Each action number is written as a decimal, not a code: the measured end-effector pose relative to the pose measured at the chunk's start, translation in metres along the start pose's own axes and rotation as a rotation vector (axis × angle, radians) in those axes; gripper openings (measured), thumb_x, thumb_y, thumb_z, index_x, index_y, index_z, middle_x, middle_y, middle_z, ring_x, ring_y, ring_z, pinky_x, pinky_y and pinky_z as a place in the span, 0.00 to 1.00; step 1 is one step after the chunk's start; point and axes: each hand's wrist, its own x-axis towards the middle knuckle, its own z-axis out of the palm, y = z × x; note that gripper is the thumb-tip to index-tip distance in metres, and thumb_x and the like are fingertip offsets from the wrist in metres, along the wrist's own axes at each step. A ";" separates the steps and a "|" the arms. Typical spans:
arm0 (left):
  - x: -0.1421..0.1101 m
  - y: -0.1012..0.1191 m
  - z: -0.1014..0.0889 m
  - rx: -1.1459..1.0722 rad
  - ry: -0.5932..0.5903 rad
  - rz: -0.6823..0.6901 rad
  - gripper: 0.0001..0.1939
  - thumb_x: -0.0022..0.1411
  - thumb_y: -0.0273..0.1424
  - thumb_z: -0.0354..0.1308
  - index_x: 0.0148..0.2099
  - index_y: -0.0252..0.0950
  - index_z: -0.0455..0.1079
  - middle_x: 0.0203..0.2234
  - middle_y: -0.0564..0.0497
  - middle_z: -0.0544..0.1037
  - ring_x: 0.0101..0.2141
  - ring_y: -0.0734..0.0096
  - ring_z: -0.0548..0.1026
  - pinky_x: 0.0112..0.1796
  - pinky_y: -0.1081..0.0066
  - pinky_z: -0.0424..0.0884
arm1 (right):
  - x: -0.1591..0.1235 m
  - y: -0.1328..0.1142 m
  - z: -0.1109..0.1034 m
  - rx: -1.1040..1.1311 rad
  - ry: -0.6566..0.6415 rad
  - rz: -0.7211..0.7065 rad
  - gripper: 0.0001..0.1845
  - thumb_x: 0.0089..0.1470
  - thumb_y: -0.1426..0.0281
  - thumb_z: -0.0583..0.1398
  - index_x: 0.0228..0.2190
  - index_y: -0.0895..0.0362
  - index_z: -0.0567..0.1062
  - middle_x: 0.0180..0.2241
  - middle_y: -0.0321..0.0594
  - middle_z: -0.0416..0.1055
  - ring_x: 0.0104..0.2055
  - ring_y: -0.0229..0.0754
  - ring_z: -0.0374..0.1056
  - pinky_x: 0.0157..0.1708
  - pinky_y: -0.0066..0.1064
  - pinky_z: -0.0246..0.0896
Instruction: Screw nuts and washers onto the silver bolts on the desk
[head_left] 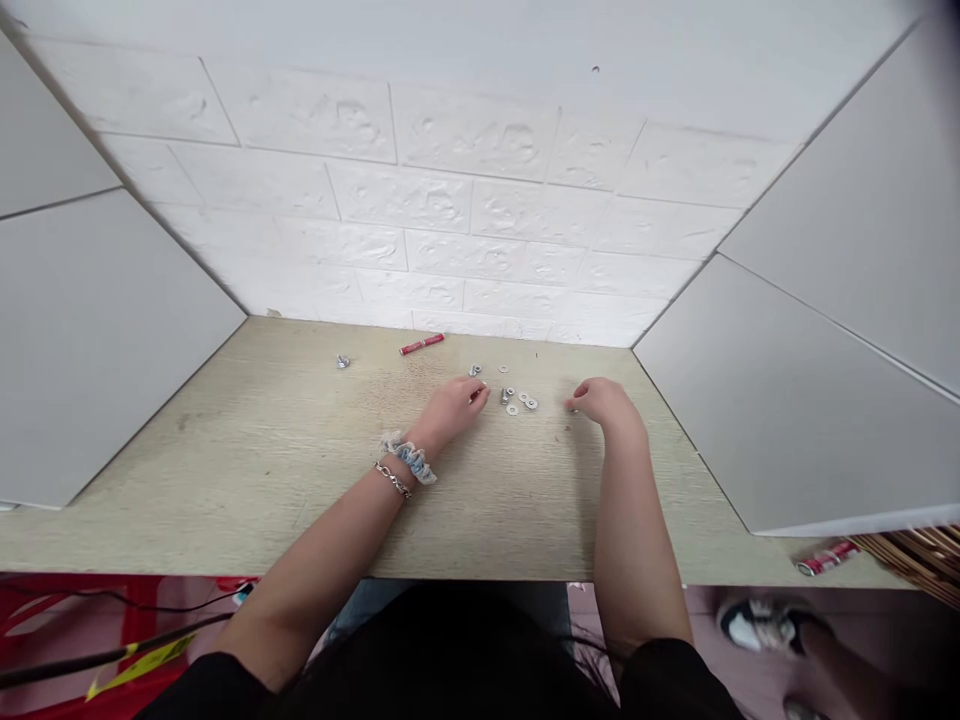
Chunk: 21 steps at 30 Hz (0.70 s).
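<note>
now | l hand (pixel 452 405) pinching small bolt (pixel 478 392) | r hand (pixel 604 400) curled, grip unclear | washers (pixel 521 403) btwn

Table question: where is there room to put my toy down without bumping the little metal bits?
Bare wood lies between the lone bolt and the left panel, and along the front edge beside both arms. It's crowded between the left hand and right hand, where washers cluster.

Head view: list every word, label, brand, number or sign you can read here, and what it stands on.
No text can be read in this view.
Red tube by the wall: any print is too small to read.
Red tube at the table's right edge: light markings, blurred.
Yellow strip on the floor at lower left: no legible characters.
Washers, wall and table: no writing.
</note>
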 end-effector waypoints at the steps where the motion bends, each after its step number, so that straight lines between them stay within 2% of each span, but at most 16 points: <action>1: 0.000 0.000 0.000 0.001 0.001 -0.006 0.16 0.61 0.35 0.44 0.29 0.35 0.68 0.24 0.50 0.70 0.27 0.71 0.66 0.31 0.71 0.61 | 0.002 0.000 0.003 -0.017 -0.011 -0.011 0.09 0.39 0.68 0.61 0.27 0.57 0.75 0.30 0.44 0.73 0.33 0.42 0.67 0.29 0.29 0.56; 6: -0.002 0.004 -0.003 -0.045 0.066 0.027 0.15 0.62 0.36 0.43 0.34 0.36 0.69 0.28 0.49 0.72 0.30 0.71 0.68 0.35 0.71 0.63 | 0.003 -0.005 0.007 -0.018 0.029 -0.066 0.05 0.40 0.75 0.57 0.21 0.59 0.74 0.27 0.47 0.72 0.32 0.42 0.67 0.30 0.30 0.57; 8: -0.004 0.006 -0.004 -0.088 0.114 0.058 0.15 0.63 0.36 0.43 0.39 0.36 0.69 0.31 0.49 0.73 0.32 0.71 0.69 0.37 0.71 0.63 | -0.001 -0.014 0.002 0.091 0.063 -0.105 0.05 0.41 0.74 0.57 0.19 0.59 0.73 0.26 0.45 0.72 0.32 0.41 0.66 0.30 0.29 0.57; 10: -0.006 0.009 -0.003 -0.124 0.132 0.081 0.15 0.62 0.37 0.44 0.45 0.37 0.68 0.33 0.49 0.73 0.32 0.72 0.69 0.38 0.71 0.64 | -0.010 -0.028 -0.003 0.308 0.100 -0.166 0.05 0.42 0.69 0.58 0.21 0.58 0.72 0.25 0.41 0.71 0.29 0.38 0.65 0.29 0.28 0.57; 12: -0.007 0.010 -0.001 -0.158 0.120 0.099 0.18 0.60 0.39 0.48 0.51 0.38 0.63 0.35 0.49 0.72 0.30 0.74 0.69 0.37 0.72 0.65 | -0.020 -0.047 -0.004 0.557 0.041 -0.268 0.09 0.43 0.65 0.58 0.24 0.58 0.72 0.24 0.37 0.70 0.25 0.35 0.63 0.26 0.26 0.57; 14: -0.006 0.010 0.002 -0.191 0.111 0.114 0.23 0.59 0.39 0.51 0.55 0.39 0.59 0.38 0.49 0.72 0.29 0.76 0.69 0.37 0.72 0.66 | -0.030 -0.065 0.000 0.788 -0.104 -0.366 0.11 0.43 0.63 0.58 0.26 0.59 0.71 0.22 0.35 0.69 0.21 0.32 0.60 0.21 0.25 0.55; 17: -0.004 0.006 0.005 -0.204 0.156 0.101 0.19 0.59 0.37 0.51 0.53 0.39 0.62 0.36 0.49 0.73 0.32 0.74 0.70 0.38 0.71 0.66 | -0.036 -0.083 0.013 0.990 -0.221 -0.464 0.14 0.42 0.59 0.59 0.25 0.59 0.68 0.19 0.33 0.66 0.18 0.30 0.57 0.18 0.23 0.53; 21: -0.001 0.002 0.005 -0.192 0.244 0.074 0.16 0.60 0.36 0.51 0.49 0.38 0.66 0.34 0.48 0.74 0.34 0.72 0.71 0.38 0.73 0.66 | -0.031 -0.089 0.031 1.172 -0.269 -0.457 0.18 0.40 0.55 0.61 0.25 0.58 0.67 0.18 0.31 0.64 0.17 0.29 0.57 0.18 0.23 0.52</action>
